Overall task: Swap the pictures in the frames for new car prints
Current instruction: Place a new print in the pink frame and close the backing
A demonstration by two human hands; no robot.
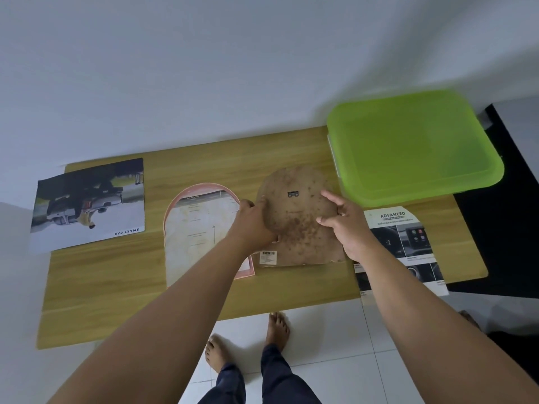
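Table [116, 287]: a wooden top set against a white wall, seen from above.
Backing board [300, 225]: an arched brown board, speckled, with a small hanger near its top and a barcode label at its lower left corner; it is held at the middle of the table.
Left hand [253, 221]: closed on the board's left edge, thumb on top.
Right hand [347, 225]: fingers spread, tips laid on the board's right side; a firm grasp cannot be told.
Frame [201, 228]: arched, pink-rimmed, laid just left of the board, partly covered by the left forearm.
Truck print [90, 202]: placed at the table's left edge, overhanging it.
Cut print [405, 243]: arch-topped, at the right front corner.
Green bin [414, 147]: at the right back corner.
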